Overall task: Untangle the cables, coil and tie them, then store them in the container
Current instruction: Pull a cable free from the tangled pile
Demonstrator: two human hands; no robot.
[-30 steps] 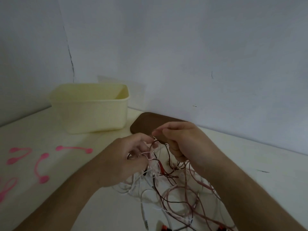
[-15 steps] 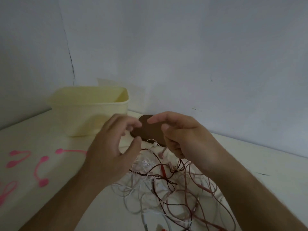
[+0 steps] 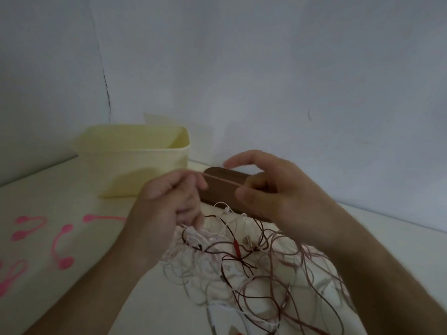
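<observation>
A tangle of thin white, pink and dark red cables (image 3: 244, 262) lies on the white table in front of me. My left hand (image 3: 167, 209) reaches down into its left side, fingers curled round a bunch of white cables (image 3: 193, 235). My right hand (image 3: 275, 192) hovers above the tangle's far edge with forefinger and thumb apart and curved; I see no cable between them. The pale yellow container (image 3: 135, 163) stands open at the back left, with nothing visible inside it.
A flat brown lid-like board (image 3: 222, 189) lies against the wall behind my hands. Several pink cable ties (image 3: 60, 247) lie spread on the table at the left. The grey wall runs close behind, and the table (image 3: 48, 189) stretches left.
My left hand has dropped from above the tangle and closed on the white cables. The right hand has shifted a little right and stays raised. The view has tilted slightly.
</observation>
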